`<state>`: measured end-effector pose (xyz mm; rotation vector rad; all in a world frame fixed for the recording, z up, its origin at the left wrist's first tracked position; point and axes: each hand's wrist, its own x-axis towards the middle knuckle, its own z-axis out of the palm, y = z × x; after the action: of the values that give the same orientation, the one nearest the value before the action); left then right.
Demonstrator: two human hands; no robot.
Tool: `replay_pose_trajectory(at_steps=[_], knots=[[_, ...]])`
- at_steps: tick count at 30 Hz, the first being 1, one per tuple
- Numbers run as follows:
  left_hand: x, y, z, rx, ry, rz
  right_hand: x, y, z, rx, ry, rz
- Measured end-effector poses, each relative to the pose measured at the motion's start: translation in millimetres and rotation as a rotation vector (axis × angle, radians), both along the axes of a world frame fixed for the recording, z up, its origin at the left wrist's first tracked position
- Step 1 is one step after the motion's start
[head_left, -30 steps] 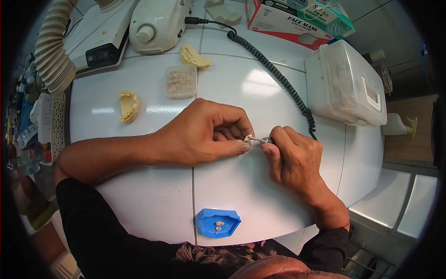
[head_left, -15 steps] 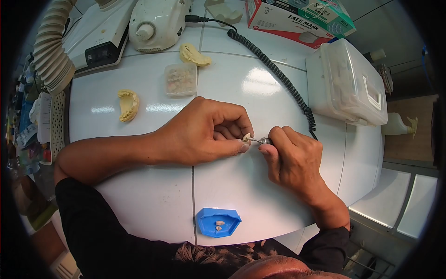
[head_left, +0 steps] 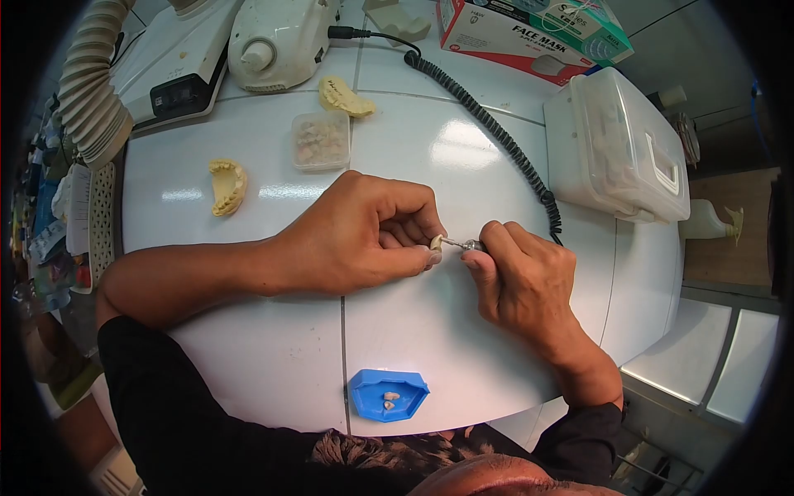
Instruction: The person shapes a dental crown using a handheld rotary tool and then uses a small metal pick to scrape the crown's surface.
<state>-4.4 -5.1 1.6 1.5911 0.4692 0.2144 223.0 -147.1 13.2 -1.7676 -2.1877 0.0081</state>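
Between the thumb and index fingertip of my left hand (head_left: 356, 231) is pinched a small cream-coloured dental crown (head_left: 436, 243). My right hand (head_left: 529, 277) wraps round a dental handpiece (head_left: 473, 245), pen-like, with its metal nose pointing left. Its thin bur (head_left: 453, 242) meets the crown at the upper right side. Most of the handpiece's body is hidden by the right fingers. Below the hands, near the table's front edge, a blue tray (head_left: 361, 405) holds a few small tooth-like pieces (head_left: 389, 400).
A plaster dental model (head_left: 228, 188) lies left, with a clear box of pieces (head_left: 321, 142) and another yellowish cast (head_left: 345, 97) behind. A control unit (head_left: 273, 50) feeds a coiled cord (head_left: 488, 122). A ribbed hose (head_left: 95, 99), mask box (head_left: 529, 41) and plastic case (head_left: 620, 149) surround the workspace.
The crown has been turned in my left fingertips, now showing a narrower side. The bur has shifted slightly up against it, and my right hand has moved a little with it.
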Motion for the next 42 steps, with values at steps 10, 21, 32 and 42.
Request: replay_pose_trajectory(at_steps=[10, 21, 32, 42], knots=[[-0.4, -0.5, 1.7, 0.021, 0.013, -0.007, -0.5, -0.2, -0.3, 0.006, -0.002, -0.002], [-0.1, -0.9, -1.5, 0.0, -0.02, 0.014, 1.3, 0.4, -0.5, -0.005, 0.013, 0.007], [1.0, -0.8, -0.6, 0.024, -0.015, 0.013, 0.8, 0.4, -0.6, 0.006, 0.003, 0.031], [0.9, -0.8, 0.8, 0.048, -0.012, 0.009, 0.8, 1.2, 1.0, -0.008, 0.002, 0.035]])
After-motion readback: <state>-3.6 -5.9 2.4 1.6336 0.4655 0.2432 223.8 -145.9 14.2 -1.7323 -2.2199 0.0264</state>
